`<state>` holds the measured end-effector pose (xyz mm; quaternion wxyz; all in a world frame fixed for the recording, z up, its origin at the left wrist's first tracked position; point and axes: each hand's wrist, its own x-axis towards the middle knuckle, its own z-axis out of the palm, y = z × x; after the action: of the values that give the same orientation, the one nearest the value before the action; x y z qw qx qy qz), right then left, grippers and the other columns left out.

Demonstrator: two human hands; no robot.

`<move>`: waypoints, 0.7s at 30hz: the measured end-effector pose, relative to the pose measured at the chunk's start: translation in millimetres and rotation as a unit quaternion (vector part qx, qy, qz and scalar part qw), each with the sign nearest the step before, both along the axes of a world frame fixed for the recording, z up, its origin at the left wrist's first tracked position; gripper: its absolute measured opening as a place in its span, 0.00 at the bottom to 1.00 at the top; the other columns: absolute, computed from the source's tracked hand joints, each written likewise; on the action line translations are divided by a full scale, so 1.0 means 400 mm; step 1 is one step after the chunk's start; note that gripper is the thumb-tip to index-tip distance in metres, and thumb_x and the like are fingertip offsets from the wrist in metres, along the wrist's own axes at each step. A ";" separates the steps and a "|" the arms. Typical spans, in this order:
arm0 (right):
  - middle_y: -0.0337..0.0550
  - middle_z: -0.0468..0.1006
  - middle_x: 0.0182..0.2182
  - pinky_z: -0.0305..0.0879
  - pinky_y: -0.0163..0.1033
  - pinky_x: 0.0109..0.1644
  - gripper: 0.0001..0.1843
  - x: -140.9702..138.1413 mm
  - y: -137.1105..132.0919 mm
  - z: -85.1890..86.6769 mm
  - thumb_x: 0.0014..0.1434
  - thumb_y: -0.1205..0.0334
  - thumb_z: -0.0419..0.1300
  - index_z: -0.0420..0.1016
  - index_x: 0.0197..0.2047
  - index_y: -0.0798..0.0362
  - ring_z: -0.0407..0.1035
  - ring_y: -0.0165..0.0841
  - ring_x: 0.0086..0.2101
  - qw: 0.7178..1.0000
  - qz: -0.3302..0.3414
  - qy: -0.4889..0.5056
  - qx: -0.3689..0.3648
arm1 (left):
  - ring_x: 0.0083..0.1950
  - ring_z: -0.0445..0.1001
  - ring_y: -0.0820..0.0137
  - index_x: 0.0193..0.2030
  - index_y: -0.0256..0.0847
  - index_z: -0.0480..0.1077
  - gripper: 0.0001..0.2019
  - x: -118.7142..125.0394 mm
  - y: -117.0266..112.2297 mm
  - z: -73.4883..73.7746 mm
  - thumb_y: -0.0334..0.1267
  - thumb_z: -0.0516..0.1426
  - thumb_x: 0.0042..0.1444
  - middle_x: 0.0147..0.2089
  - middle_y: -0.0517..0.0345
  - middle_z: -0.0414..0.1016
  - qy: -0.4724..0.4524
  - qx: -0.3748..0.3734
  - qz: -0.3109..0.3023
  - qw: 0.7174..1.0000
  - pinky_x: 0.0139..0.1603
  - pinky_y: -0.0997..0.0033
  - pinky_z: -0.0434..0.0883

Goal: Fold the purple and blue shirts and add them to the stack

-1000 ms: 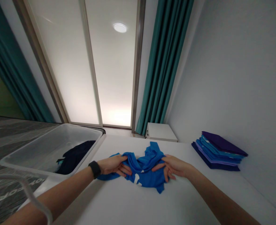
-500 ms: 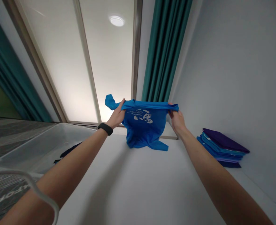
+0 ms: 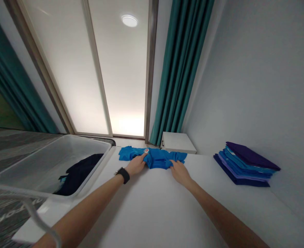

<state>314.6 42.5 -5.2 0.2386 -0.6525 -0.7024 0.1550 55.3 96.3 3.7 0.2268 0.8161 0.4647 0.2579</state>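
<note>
Both hands grip a crumpled blue T-shirt [image 3: 153, 158] at the far edge of the white table [image 3: 152, 206].

The soft, creased cloth lies in a low band, a small tag showing on top. The left hand [image 3: 136, 164], with a black wristband [image 3: 123, 174], and the right hand [image 3: 179, 171] each pinch its near edge; fingertips are hidden in folds. A clear plastic bin [image 3: 25, 168] holds dark fabric [image 3: 77, 174], partly hidden; folded shirts [image 3: 245, 163] stack flat on the right.
</note>
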 end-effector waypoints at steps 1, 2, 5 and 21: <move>0.55 0.77 0.46 0.56 0.44 0.58 0.21 -0.010 0.000 -0.009 0.59 0.68 0.52 0.71 0.56 0.58 0.67 0.42 0.51 0.999 0.009 -0.032 -0.008 | 0.54 0.75 0.58 0.61 0.36 0.66 0.25 0.016 -0.003 -0.010 0.29 0.51 0.55 0.55 0.46 0.76 0.017 -0.003 -0.008 1.000 0.58 0.63 0.65; 0.56 0.76 0.47 0.55 0.43 0.58 0.23 -0.018 0.006 -0.014 0.60 0.68 0.52 0.69 0.58 0.58 0.67 0.42 0.52 0.998 0.018 -0.059 -0.014 | 0.54 0.75 0.59 0.62 0.38 0.65 0.26 0.032 -0.001 -0.018 0.28 0.51 0.56 0.55 0.47 0.76 0.034 -0.005 -0.012 0.999 0.58 0.64 0.65; 0.56 0.75 0.51 0.53 0.43 0.60 0.26 -0.026 0.053 -0.021 0.61 0.67 0.50 0.64 0.63 0.58 0.65 0.43 0.54 0.993 0.026 -0.114 -0.020 | 0.54 0.75 0.58 0.65 0.39 0.63 0.26 0.067 0.027 -0.034 0.29 0.51 0.57 0.54 0.47 0.77 0.067 -0.007 0.009 0.998 0.57 0.62 0.65; 0.50 0.79 0.47 0.67 0.44 0.52 0.26 0.045 0.303 0.019 0.65 0.62 0.36 0.69 0.56 0.56 0.75 0.39 0.45 0.979 -0.130 0.145 0.058 | 0.57 0.71 0.60 0.54 0.38 0.72 0.21 0.029 0.228 -0.021 0.34 0.46 0.58 0.51 0.51 0.78 -0.310 -0.027 0.166 0.936 0.61 0.54 0.65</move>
<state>332.6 163.6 2.6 0.3931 -0.6940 -0.5774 0.1747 66.9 187.5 -4.7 0.3357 0.6003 0.5072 0.5193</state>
